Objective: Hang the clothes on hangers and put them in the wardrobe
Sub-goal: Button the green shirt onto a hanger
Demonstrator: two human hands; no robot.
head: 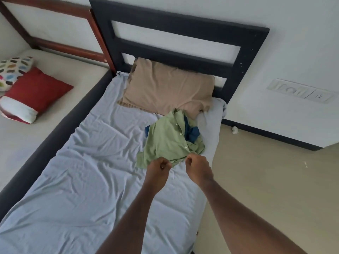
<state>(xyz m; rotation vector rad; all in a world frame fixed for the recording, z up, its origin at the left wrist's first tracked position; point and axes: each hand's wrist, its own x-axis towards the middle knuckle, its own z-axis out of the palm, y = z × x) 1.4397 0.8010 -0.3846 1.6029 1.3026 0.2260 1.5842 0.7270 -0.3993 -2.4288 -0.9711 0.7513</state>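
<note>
Both hands reach out over the bed, fingers curled: left hand (pixel 159 166) pinches the near hem of the green shirt (pixel 166 142), right hand (pixel 197 165) pinches the same hem just beside it, a short gap between the two fists. Shirt lies crumpled on the pale blue sheet (pixel 95 162), directly beyond the knuckles, button placket with white buttons facing up. A blue garment (pixel 191 134) shows from under the shirt on its far right side. Shirt's far edge touches the tan pillow (pixel 165 87), which leans on the dark headboard (pixel 183 28). No label or writing readable on the clothes. Left, a second bed with a red pillow (pixel 36 90) and a spotted cushion (pixel 12 70). Right, a wall switch panel (pixel 300 90) above a tan floor (pixel 266 180); markings too blurred to read.
</note>
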